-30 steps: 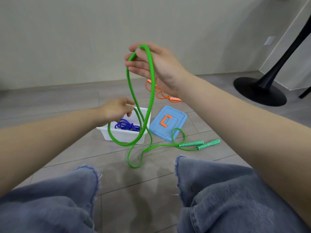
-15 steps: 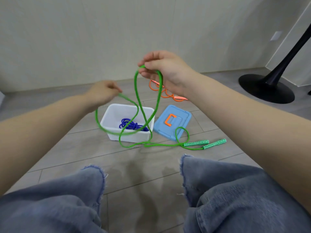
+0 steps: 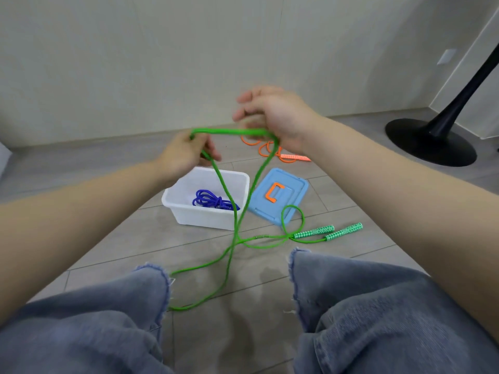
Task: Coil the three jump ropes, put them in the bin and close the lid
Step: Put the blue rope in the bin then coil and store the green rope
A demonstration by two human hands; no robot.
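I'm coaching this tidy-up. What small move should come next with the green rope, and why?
Probably lay another loop into the right hand: the left hand holds the green rope, but most of it and its handles lie on the floor.

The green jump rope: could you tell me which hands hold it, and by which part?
Both: left hand and right hand grip the green jump rope along its cord, not its handles.

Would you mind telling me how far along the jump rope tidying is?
One done: the blue rope lies coiled in the white bin. In hand: the left hand and right hand hold the green rope, mostly uncoiled. Left: the orange rope on the floor, and the blue lid beside the bin.
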